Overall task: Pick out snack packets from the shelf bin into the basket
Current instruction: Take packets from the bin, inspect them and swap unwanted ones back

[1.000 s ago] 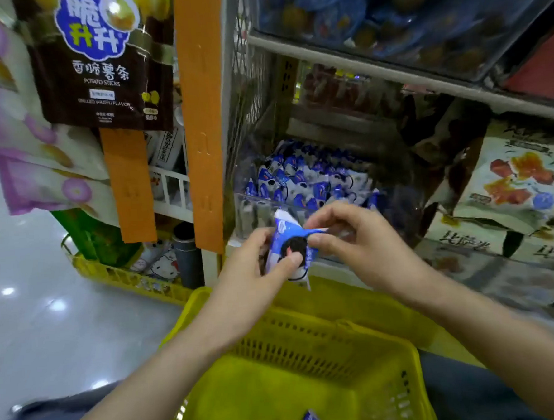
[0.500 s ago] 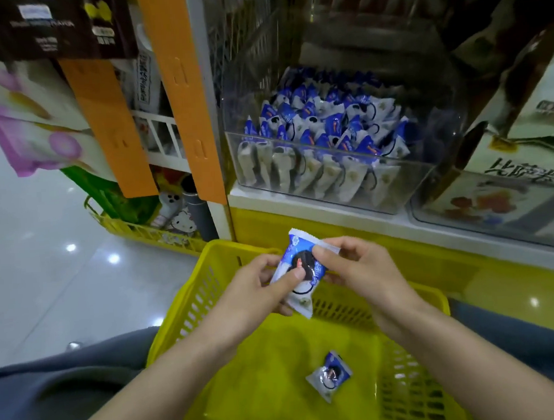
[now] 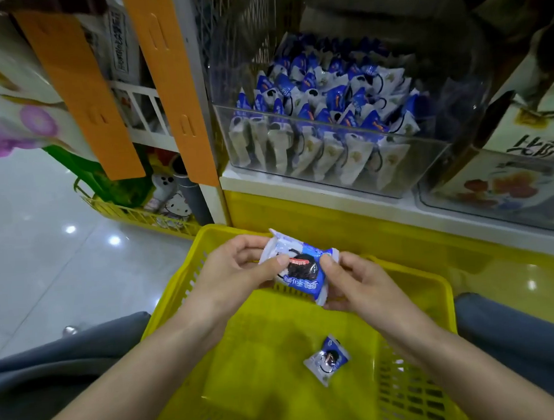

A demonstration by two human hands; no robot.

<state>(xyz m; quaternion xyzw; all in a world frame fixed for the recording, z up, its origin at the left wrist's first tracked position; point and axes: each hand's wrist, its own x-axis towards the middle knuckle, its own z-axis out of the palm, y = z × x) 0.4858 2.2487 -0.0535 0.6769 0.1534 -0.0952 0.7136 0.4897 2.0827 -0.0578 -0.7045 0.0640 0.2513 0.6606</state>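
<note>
While left hand (image 3: 231,274) and right hand (image 3: 358,286) pinch a packet (image 3: 300,270), it overhangs basket's (image 3: 409,268) rim

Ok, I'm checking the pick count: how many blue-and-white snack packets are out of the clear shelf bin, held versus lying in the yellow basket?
Held blue-and-white snack packet, pinched between the left hand and the right hand: 1
Loose blue-and-white snack packet, lying in the yellow plastic basket: 1
Total: 2

Basket (image 3: 410,393): yellow plastic, smooth, semi-gloss; walls slotted. Shelf bin (image 3: 425,165): clear rigid plastic, glossy. Held packet (image 3: 300,270) & 2nd packet (image 3: 327,359): thin plastic film, glossy, crinkled, w/ crimped ends. Floor (image 3: 46,272): polished, reflective. Trousers (image 3: 68,368): grey cloth, matt. Hanging strips (image 3: 80,92): orange, matt.
</note>
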